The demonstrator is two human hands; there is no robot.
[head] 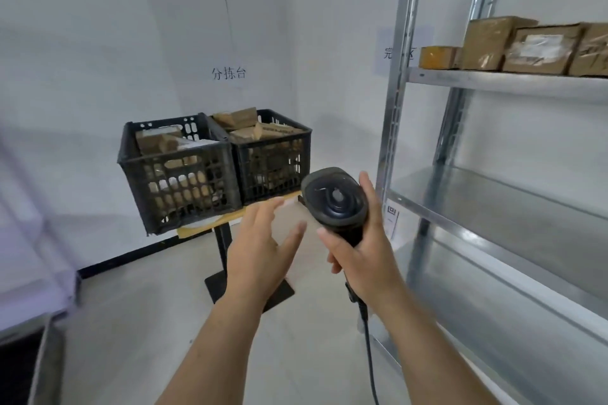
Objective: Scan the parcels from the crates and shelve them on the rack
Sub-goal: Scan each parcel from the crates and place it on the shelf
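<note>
From the head camera, the right hand [357, 256] wraps its fingers and thumb around the handle of a black barcode scanner [334, 199], whose rounded head tilts up and toward the camera; a dark cable [368, 348] hangs from the bottom of the handle past the wrist. Just to its left, the left hand [260, 250] is raised with its fingers spread and relaxed, gripping nothing, its fingertips in front of the table edge. Beyond the hands, two black plastic crates sit side by side and touching on a small pedestal table [223, 219]: the left crate [177, 171] holds brown parcels and some white ones, and the right crate [273, 161] is piled with brown parcels [240, 120] that rise above its rim. On the right stands a metal rack [493, 85]. Its upper shelf carries a row of brown boxes [490, 43], a small one at the left end and larger taped ones beside it. The lower shelf [493, 197] shows bare metal. Printed signs [228, 72] hang on the white wall above the crates.
</note>
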